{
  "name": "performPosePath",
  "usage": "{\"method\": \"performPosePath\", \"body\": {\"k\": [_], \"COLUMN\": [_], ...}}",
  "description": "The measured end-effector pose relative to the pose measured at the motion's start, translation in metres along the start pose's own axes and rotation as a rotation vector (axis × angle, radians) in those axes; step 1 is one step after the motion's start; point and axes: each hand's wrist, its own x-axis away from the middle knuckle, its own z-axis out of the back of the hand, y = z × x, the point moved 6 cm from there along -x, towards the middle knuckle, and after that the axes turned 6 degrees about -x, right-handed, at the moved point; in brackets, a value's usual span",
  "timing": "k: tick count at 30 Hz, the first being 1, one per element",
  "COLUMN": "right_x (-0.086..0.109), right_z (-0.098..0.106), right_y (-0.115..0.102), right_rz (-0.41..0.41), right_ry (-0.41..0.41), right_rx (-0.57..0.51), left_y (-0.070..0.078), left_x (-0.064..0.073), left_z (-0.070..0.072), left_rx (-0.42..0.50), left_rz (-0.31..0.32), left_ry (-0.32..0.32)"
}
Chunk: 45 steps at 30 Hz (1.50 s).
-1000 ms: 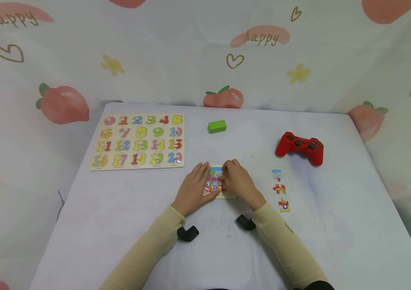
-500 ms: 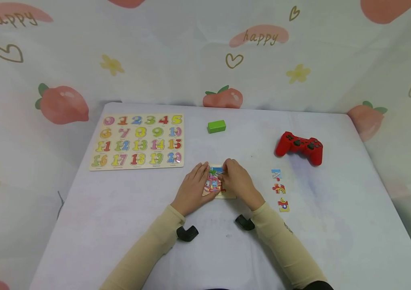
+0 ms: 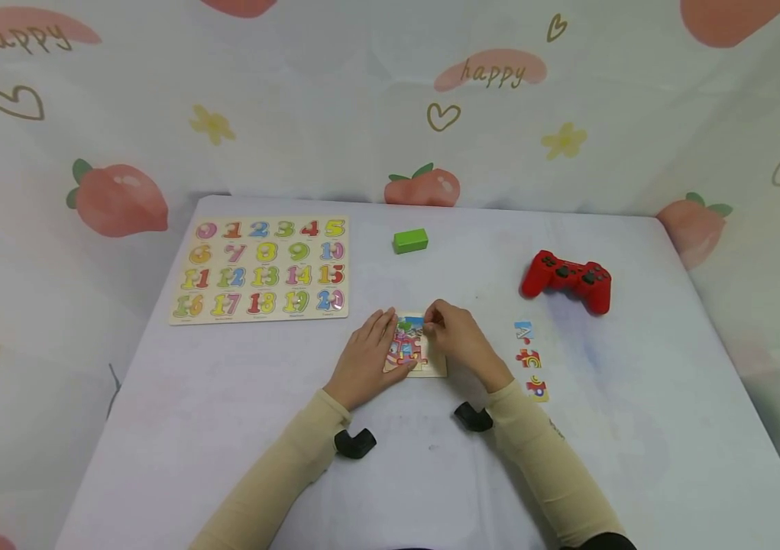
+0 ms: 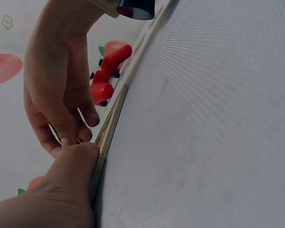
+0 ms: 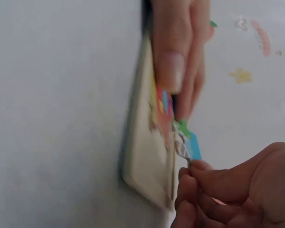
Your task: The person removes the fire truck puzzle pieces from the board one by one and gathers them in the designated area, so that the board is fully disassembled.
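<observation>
A small wooden jigsaw puzzle with a bright picture lies on the white table, its left and middle part filled with pieces and bare wood showing at the lower right. My left hand lies over its left side, fingers straight along the upper left and thumb pressing near the bottom edge. Over the upper right corner, my right hand pinches a blue and white puzzle piece between thumb and fingertips, tilted against the board in the right wrist view. The fingers hide most of that piece in the head view.
Three loose puzzle pieces lie in a column to the right of my right hand. A red game controller sits farther back right. Behind the jigsaw stands a green block; a number puzzle board lies at the back left.
My right hand and forearm have shifted slightly right, uncovering more of the jigsaw's right side. My left hand has stayed in place on the board.
</observation>
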Motion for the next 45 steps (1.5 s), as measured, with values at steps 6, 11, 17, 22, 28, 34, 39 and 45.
{"method": "performPosePath", "body": {"k": [6,11,17,22,28,34,39,45], "right_x": [0.005,0.013,0.023,0.030,0.031,0.029,0.026,0.028], "right_z": [0.029,0.062,0.090,0.102,0.102,0.098,0.093,0.086], "right_y": [0.013,0.028,0.051,0.064,0.073,0.077,0.077,0.079], "right_rz": [-0.016,-0.024,-0.036,-0.019,-0.008,-0.013,-0.022,-0.042], "right_ry": [-0.006,-0.012,-0.070,-0.141,-0.168,-0.156,-0.138,-0.138], "right_rx": [-0.015,0.009,0.063,0.056,0.048,0.071,0.125,0.146], "left_y": [-0.002,-0.002,-0.002,-0.001,-0.002,-0.003,-0.003,-0.002], "left_x": [-0.001,-0.001,-0.001,-0.002,-0.002,-0.001,-0.001,0.000], "left_z": [-0.002,-0.003,-0.003,-0.004,-0.004,-0.006,-0.005,-0.003], "left_rx": [0.030,0.041,0.037,0.036,0.026,0.020,0.013,0.024], "left_rz": [0.013,0.005,0.006,0.008,-0.002,0.005,0.010,0.010], "left_ry": [0.012,0.032,0.024,0.021,0.036,0.015,0.016,0.013]}}
